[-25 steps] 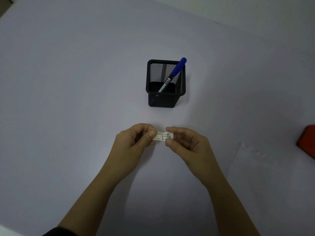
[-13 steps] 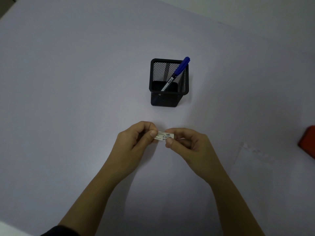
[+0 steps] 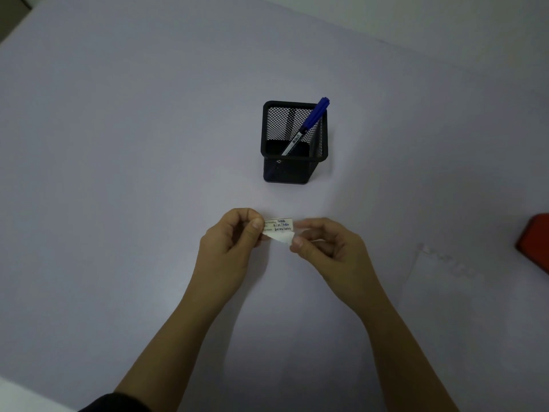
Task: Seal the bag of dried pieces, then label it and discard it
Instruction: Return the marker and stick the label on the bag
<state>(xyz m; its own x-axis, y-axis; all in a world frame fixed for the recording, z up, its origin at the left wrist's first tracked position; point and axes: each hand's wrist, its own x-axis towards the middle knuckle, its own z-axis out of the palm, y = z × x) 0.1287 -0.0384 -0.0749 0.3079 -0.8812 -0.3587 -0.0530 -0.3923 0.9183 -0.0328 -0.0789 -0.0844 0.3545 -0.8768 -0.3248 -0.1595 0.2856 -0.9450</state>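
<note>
White paper label (image 3: 278,225), written on in blue, is held over the lilac surface (image 3: 118,173) between both hands. The left hand (image 3: 228,248) pinches its left end with thumb and curled fingers. The right hand (image 3: 329,251) pinches a white flap (image 3: 282,237) folded down from the label's lower right corner. A clear bag (image 3: 442,263), faint and hard to make out, lies flat to the right, well apart. Farther back stands a black mesh pen holder (image 3: 292,171) with a blue marker (image 3: 312,120) leaning inside. A red object (image 3: 534,245) sits at the right edge.

Pale table (image 3: 118,173), mesh pen holder (image 3: 292,172), clear bag (image 3: 439,288)
</note>
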